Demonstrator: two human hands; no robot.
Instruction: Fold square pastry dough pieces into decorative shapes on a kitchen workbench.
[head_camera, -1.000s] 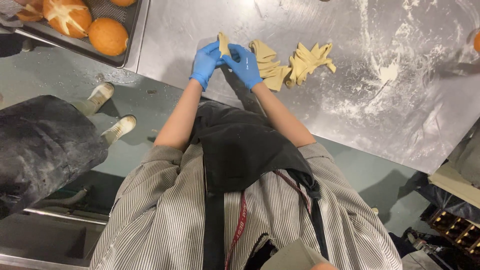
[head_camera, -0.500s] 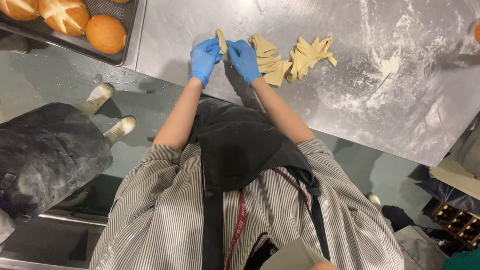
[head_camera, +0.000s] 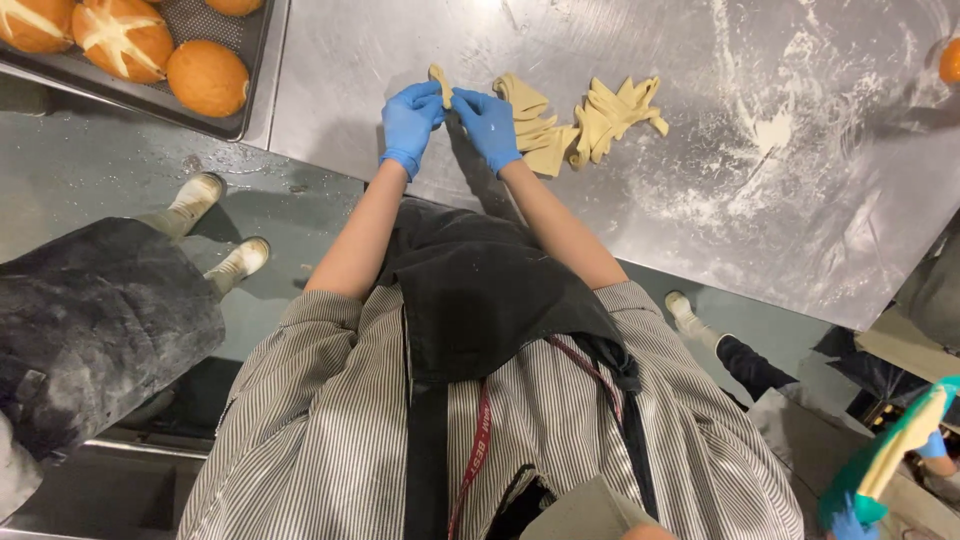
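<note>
Both my hands wear blue gloves and meet over the steel table (head_camera: 700, 210). My left hand (head_camera: 410, 122) and my right hand (head_camera: 487, 124) pinch a small strip of pale yellow dough (head_camera: 439, 84) between their fingertips, just above the table top. To the right of my right hand lies a heap of cut dough strips (head_camera: 580, 125), folded and overlapping, touching the table.
A dark perforated tray (head_camera: 150, 100) with round orange-brown buns (head_camera: 207, 78) sits at the upper left edge. Flour dusts the table's right side (head_camera: 790, 120). Another person's legs in a dusty dark apron (head_camera: 90, 320) stand at left; a further shoe (head_camera: 685, 312) shows at right.
My hands have stayed together on the dough strip, shifting it slightly; the view has drifted a little, and the heap of strips has not moved.
</note>
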